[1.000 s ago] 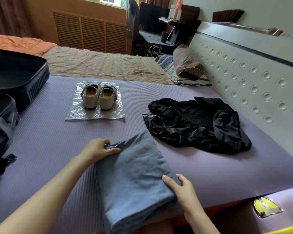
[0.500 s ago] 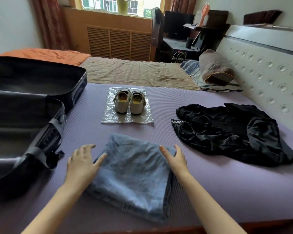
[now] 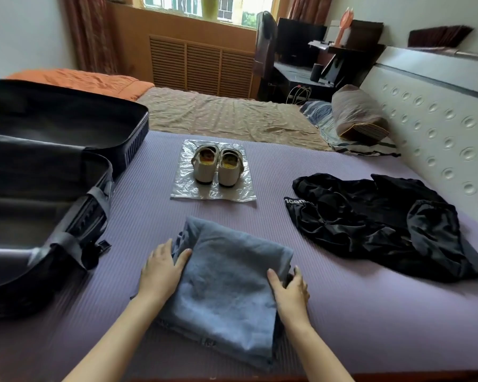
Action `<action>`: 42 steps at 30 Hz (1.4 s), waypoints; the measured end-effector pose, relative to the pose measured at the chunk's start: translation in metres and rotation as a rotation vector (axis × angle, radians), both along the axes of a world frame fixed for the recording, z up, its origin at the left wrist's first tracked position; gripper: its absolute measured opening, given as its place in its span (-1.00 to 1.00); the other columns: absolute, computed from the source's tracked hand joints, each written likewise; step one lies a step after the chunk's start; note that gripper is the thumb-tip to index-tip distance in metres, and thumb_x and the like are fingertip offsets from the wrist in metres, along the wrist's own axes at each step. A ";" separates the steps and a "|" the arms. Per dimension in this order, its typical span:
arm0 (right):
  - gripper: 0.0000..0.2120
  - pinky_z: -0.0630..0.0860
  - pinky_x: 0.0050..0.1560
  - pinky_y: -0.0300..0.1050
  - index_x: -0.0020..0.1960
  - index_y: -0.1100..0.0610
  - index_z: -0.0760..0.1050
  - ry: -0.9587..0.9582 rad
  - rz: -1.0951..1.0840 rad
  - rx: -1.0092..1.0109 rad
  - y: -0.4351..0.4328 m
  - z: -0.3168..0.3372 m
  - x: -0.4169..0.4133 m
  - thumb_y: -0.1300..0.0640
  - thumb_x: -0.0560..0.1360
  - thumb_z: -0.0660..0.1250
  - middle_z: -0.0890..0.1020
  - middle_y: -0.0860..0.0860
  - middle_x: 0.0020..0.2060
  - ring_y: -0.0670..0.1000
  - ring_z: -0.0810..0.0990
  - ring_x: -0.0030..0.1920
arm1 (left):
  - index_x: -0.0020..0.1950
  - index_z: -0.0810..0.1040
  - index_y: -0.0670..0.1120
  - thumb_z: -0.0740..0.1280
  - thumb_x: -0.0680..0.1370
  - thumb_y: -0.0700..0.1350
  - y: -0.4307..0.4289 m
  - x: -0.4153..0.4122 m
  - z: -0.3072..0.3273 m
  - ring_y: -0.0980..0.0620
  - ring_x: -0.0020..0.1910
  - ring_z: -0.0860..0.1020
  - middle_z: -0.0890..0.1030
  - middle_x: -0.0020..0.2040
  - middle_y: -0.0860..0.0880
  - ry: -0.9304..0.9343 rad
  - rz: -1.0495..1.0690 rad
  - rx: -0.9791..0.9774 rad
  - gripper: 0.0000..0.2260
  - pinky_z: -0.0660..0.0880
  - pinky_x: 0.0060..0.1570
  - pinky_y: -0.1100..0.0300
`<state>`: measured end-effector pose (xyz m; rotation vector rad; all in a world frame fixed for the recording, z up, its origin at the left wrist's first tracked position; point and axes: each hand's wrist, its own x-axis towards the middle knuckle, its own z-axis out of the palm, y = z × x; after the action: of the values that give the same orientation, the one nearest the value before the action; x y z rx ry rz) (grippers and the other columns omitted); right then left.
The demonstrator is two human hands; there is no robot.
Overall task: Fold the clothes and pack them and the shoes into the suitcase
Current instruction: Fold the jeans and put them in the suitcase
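Head view: low in the centre of the frame, a folded blue garment (image 3: 226, 285) lies on the purple mat (image 3: 342, 312) covering the bed. The left hand (image 3: 160, 274) grips its left edge, thumb on top, fingers apparently tucked under the fold. The right hand (image 3: 290, 292) clasps the right edge, fingers curled round it. An open suitcase (image 3: 53, 166) fills the left of the frame. The shoes (image 3: 217, 168) stand on a plastic sheet (image 3: 188, 188) at centre. Crumpled black clothes (image 3: 384, 224) lie at right.
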<state>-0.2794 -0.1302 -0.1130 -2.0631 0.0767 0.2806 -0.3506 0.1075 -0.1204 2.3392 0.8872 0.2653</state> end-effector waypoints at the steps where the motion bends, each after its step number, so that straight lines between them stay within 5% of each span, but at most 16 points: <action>1: -0.21 0.11 0.44 0.13 0.53 0.15 0.01 0.030 0.016 0.048 -0.006 -0.001 -0.004 -0.09 0.49 0.35 0.18 0.13 0.47 0.17 0.07 0.49 | 0.49 0.21 -0.13 0.15 0.58 0.16 0.005 -0.003 0.001 -0.12 0.39 0.31 0.35 0.42 -0.13 0.047 -0.038 -0.027 -0.43 0.25 0.33 -0.02; 6: -0.18 0.25 0.40 0.16 0.47 0.15 0.16 0.116 0.011 0.094 -0.017 -0.012 -0.027 -0.15 0.38 0.45 0.29 0.11 0.38 0.15 0.22 0.43 | 0.51 0.17 -0.08 0.27 0.56 0.07 0.006 -0.015 0.013 -0.11 0.37 0.36 0.38 0.41 -0.14 0.016 -0.140 -0.136 -0.42 0.29 0.30 0.05; 10: -0.37 0.37 0.32 0.17 0.29 -0.03 0.35 0.104 0.015 0.124 -0.014 -0.004 -0.037 -0.18 0.32 0.47 0.38 0.07 0.21 0.13 0.37 0.28 | 0.46 0.24 0.09 0.47 0.42 0.00 0.018 -0.023 0.020 -0.13 0.16 0.51 0.51 0.16 -0.17 -0.147 -0.090 -0.454 -0.32 0.42 0.23 -0.01; 13: -0.58 0.33 0.34 0.12 0.29 -0.13 0.32 0.001 0.067 0.090 -0.012 0.002 -0.047 -0.08 0.48 0.36 0.33 -0.02 0.18 0.09 0.33 0.27 | 0.36 0.32 0.22 0.50 0.40 -0.06 0.021 -0.032 0.023 -0.08 0.11 0.52 0.50 0.07 -0.09 -0.207 -0.140 -0.558 -0.38 0.47 0.18 0.00; 18: -0.45 0.43 0.26 0.22 0.26 -0.42 0.21 -0.068 0.044 0.158 -0.012 0.005 -0.061 -0.09 0.42 0.42 0.49 -0.12 0.24 0.07 0.45 0.26 | 0.29 0.42 0.22 0.50 0.37 -0.02 0.015 -0.043 0.022 0.04 0.19 0.47 0.52 0.12 -0.02 -0.289 -0.186 -0.628 -0.47 0.45 0.13 0.15; 22: -0.12 0.48 0.23 0.19 0.43 -0.08 0.25 0.108 0.003 0.392 -0.013 0.001 -0.063 -0.09 0.21 0.60 0.52 -0.02 0.26 0.05 0.53 0.23 | 0.45 0.30 0.03 0.46 0.45 -0.10 0.008 -0.050 0.015 0.08 0.21 0.46 0.46 0.27 0.00 -0.290 -0.185 -0.760 -0.39 0.42 0.20 0.18; 26: -0.47 0.59 0.06 0.15 0.33 0.08 0.42 0.141 0.047 0.540 -0.015 0.003 -0.066 0.25 0.40 0.47 0.66 0.08 0.05 0.13 0.66 0.02 | 0.45 0.24 0.14 0.39 0.49 -0.20 0.004 -0.056 0.014 0.04 0.20 0.50 0.50 0.25 -0.02 -0.342 -0.175 -0.939 -0.40 0.47 0.17 0.14; 31: -0.13 0.63 -0.11 0.13 0.17 0.08 0.50 0.172 0.094 0.648 -0.010 0.021 -0.074 -0.07 -0.08 0.69 0.69 0.16 -0.03 0.23 0.67 -0.06 | 0.29 0.43 0.10 0.42 0.45 -0.26 0.006 -0.065 0.020 0.02 0.19 0.52 0.54 0.25 -0.06 -0.443 -0.128 -0.968 -0.52 0.49 0.15 0.13; 34: -0.51 0.63 -0.20 0.05 0.24 0.16 0.47 0.176 0.112 0.713 0.002 0.039 -0.079 0.25 0.34 0.49 0.68 0.19 -0.04 0.23 0.68 -0.07 | 0.34 0.43 0.02 0.39 0.47 -0.30 0.014 -0.076 0.037 0.09 0.10 0.56 0.59 0.15 -0.01 -0.521 -0.087 -0.990 -0.52 0.53 -0.02 0.29; 36: -0.61 0.64 -0.24 0.02 0.22 0.16 0.47 0.177 0.140 0.736 0.017 0.057 -0.081 0.36 0.43 0.37 0.68 0.19 -0.04 0.22 0.68 -0.09 | 0.33 0.45 0.01 0.38 0.47 -0.31 0.027 -0.086 0.055 0.08 0.07 0.59 0.62 0.10 0.01 -0.591 -0.075 -0.997 -0.53 0.57 -0.07 0.30; 42: -0.49 0.63 -0.16 -0.02 0.31 0.03 0.43 0.119 0.273 0.810 0.108 0.118 -0.080 0.34 0.41 0.40 0.64 0.09 0.10 0.14 0.67 0.01 | 0.30 0.46 0.08 0.36 0.47 -0.31 0.104 -0.121 0.133 0.10 0.00 0.61 0.64 0.06 0.02 -0.775 -0.008 -0.882 -0.53 0.57 -0.13 0.33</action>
<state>-0.3591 -0.0225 0.0049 -1.2459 -0.2175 0.5064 -0.4720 0.2111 0.0126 1.2538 0.4488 0.5818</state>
